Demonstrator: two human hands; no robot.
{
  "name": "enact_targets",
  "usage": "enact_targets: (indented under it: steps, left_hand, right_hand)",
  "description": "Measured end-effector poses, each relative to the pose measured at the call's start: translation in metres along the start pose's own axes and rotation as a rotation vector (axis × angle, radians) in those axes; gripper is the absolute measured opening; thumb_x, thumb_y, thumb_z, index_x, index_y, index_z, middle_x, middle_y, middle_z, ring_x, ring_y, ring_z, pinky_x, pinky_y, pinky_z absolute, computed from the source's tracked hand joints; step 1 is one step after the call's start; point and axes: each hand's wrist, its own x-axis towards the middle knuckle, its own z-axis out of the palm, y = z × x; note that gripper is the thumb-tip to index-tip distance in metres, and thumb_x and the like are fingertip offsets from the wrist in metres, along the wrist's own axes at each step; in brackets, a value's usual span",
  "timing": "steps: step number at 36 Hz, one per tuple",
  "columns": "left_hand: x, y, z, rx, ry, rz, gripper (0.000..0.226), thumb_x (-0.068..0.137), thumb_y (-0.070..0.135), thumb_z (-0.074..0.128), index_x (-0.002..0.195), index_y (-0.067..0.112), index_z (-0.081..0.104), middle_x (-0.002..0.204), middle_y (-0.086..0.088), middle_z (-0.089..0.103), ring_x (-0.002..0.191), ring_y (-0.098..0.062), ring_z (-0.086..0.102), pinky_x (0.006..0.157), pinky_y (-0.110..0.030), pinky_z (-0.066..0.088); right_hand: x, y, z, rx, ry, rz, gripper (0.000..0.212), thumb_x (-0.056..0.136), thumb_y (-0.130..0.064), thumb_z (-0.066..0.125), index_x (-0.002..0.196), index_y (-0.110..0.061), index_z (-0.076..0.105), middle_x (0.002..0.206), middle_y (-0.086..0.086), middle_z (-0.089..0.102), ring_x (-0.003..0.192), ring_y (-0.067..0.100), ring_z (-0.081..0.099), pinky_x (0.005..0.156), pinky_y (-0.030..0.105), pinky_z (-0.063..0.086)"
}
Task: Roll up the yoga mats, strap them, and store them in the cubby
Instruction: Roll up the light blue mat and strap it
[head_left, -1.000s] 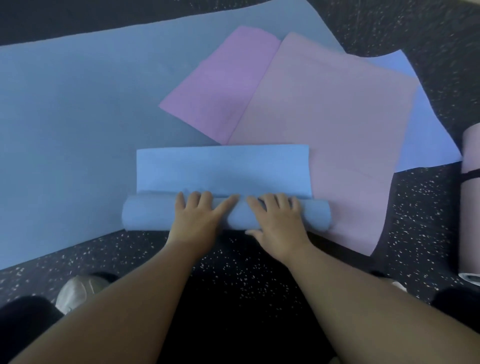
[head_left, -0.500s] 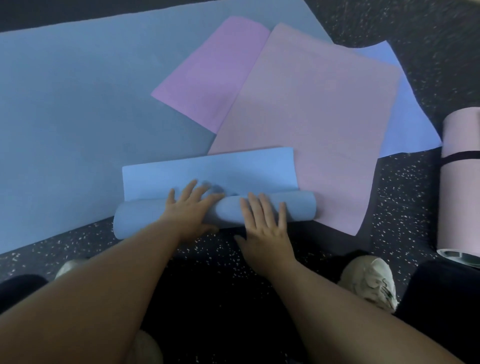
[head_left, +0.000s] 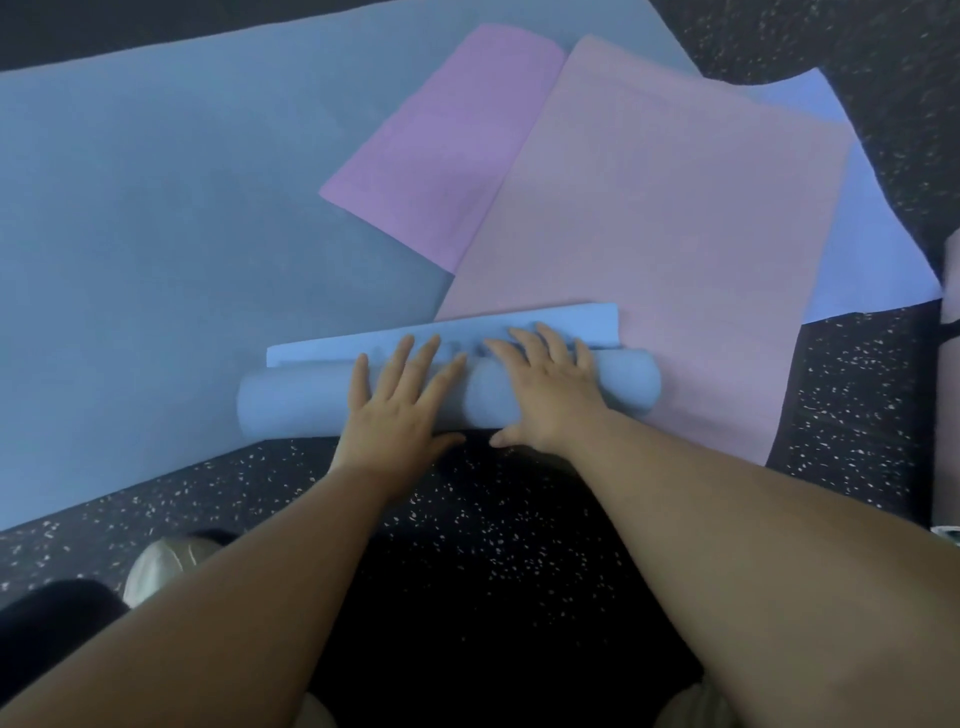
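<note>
1. Centre frame: your left hand (head_left: 400, 410) and right hand (head_left: 545, 395) press flat, fingers straight, side by side on the blue mat roll (head_left: 291, 405).
2. Flat palms likely keep it tight; only a short tail (head_left: 363, 345) remains unrolled.

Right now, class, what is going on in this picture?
A person kneeling on a speckled floor is rolling up a blue mat. The left hand and right hand press flat on the roll, side by side. Only a narrow flap is left unrolled. It lies over a pink mat and a large grey-blue mat; a purple mat lies flat beyond. No strap is on the roll yet.
</note>
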Motion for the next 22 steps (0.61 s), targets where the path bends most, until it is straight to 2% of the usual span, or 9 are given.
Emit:
enact_targets:
  steps: [2, 4, 7, 9, 13, 16, 19, 21, 22]
  left_hand:
    - [-0.004, -0.002, 0.005, 0.044, 0.011, -0.022, 0.105, 0.058, 0.052, 0.084, 0.144, 0.025, 0.032, 0.148, -0.014, 0.042, 0.137, -0.034, 0.029, 0.105, -0.059, 0.012]
    - [-0.005, 0.000, 0.005, 0.075, -0.060, -0.067, 0.112, 0.060, 0.057, 0.081, 0.150, 0.029, 0.020, 0.153, -0.014, 0.033, 0.141, -0.036, 0.017, 0.106, -0.061, 0.007]
    - [0.001, 0.005, 0.000, 0.093, -0.203, -0.134, 0.113, 0.074, 0.069, 0.061, 0.144, 0.036, -0.021, 0.162, -0.011, -0.005, 0.145, -0.038, -0.010, 0.111, -0.061, -0.004]
    - [0.005, 0.006, -0.003, 0.130, -0.258, -0.142, 0.111, 0.078, 0.073, 0.053, 0.136, 0.035, -0.033, 0.159, -0.011, -0.019, 0.145, -0.039, -0.017, 0.112, -0.061, -0.006]
    - [0.016, 0.000, -0.008, 0.130, -0.277, -0.138, 0.116, 0.074, 0.075, 0.056, 0.145, 0.035, -0.027, 0.160, -0.011, -0.017, 0.146, -0.039, -0.012, 0.114, -0.060, 0.000]
    - [0.025, -0.005, -0.010, 0.150, -0.304, -0.131, 0.115, 0.076, 0.072, 0.059, 0.148, 0.036, -0.022, 0.160, -0.009, -0.016, 0.146, -0.039, -0.011, 0.114, -0.061, 0.002]
    - [0.037, -0.011, -0.007, 0.146, -0.317, -0.155, 0.112, 0.082, 0.056, 0.064, 0.146, 0.038, -0.026, 0.160, -0.006, -0.015, 0.146, -0.039, -0.011, 0.112, -0.063, 0.003]
    - [0.047, -0.014, -0.008, 0.131, -0.320, -0.185, 0.108, 0.085, 0.048, 0.064, 0.145, 0.041, -0.026, 0.160, -0.004, -0.016, 0.146, -0.038, -0.012, 0.112, -0.064, 0.002]
    - [0.051, -0.015, -0.009, 0.116, -0.324, -0.195, 0.107, 0.085, 0.049, 0.063, 0.145, 0.041, -0.025, 0.160, -0.002, -0.017, 0.146, -0.037, -0.013, 0.112, -0.064, 0.001]
  right_hand:
    - [0.002, 0.000, -0.001, -0.011, 0.011, 0.006, 0.114, 0.071, -0.060, 0.074, 0.153, -0.035, 0.000, 0.161, -0.003, 0.001, 0.149, 0.021, -0.007, 0.117, 0.053, -0.001]
    - [0.003, -0.001, -0.001, -0.018, 0.019, 0.011, 0.114, 0.070, -0.061, 0.074, 0.153, -0.035, 0.000, 0.161, -0.003, 0.002, 0.149, 0.021, -0.006, 0.118, 0.052, 0.000]
    - [0.005, -0.001, -0.002, -0.020, 0.035, 0.013, 0.116, 0.070, -0.063, 0.073, 0.153, -0.034, -0.002, 0.162, -0.004, 0.002, 0.149, 0.020, -0.004, 0.118, 0.051, 0.003]
    - [0.006, -0.001, -0.004, -0.029, 0.057, 0.004, 0.117, 0.069, -0.065, 0.072, 0.153, -0.034, -0.002, 0.162, -0.003, 0.002, 0.149, 0.020, -0.003, 0.118, 0.050, 0.004]
    - [0.009, 0.001, -0.006, -0.071, 0.134, -0.040, 0.116, 0.067, -0.068, 0.071, 0.154, -0.031, 0.005, 0.161, -0.002, 0.008, 0.148, 0.019, 0.006, 0.118, 0.047, 0.007]
    - [0.013, 0.005, -0.004, -0.092, 0.233, -0.121, 0.109, 0.064, -0.066, 0.074, 0.151, -0.022, 0.027, 0.154, 0.004, 0.029, 0.142, 0.024, 0.026, 0.116, 0.050, 0.016]
    - [0.018, 0.009, 0.008, -0.100, 0.440, -0.199, 0.098, 0.054, -0.060, 0.083, 0.133, -0.010, 0.054, 0.132, 0.010, 0.055, 0.121, 0.032, 0.053, 0.105, 0.055, 0.037]
    - [0.021, 0.008, 0.015, -0.138, 0.587, -0.219, 0.090, 0.051, -0.057, 0.083, 0.123, -0.009, 0.058, 0.123, 0.009, 0.060, 0.114, 0.029, 0.055, 0.102, 0.053, 0.040]
    - [0.022, 0.006, 0.018, -0.164, 0.644, -0.224, 0.086, 0.051, -0.055, 0.083, 0.121, -0.010, 0.058, 0.121, 0.009, 0.061, 0.114, 0.028, 0.052, 0.104, 0.053, 0.035]
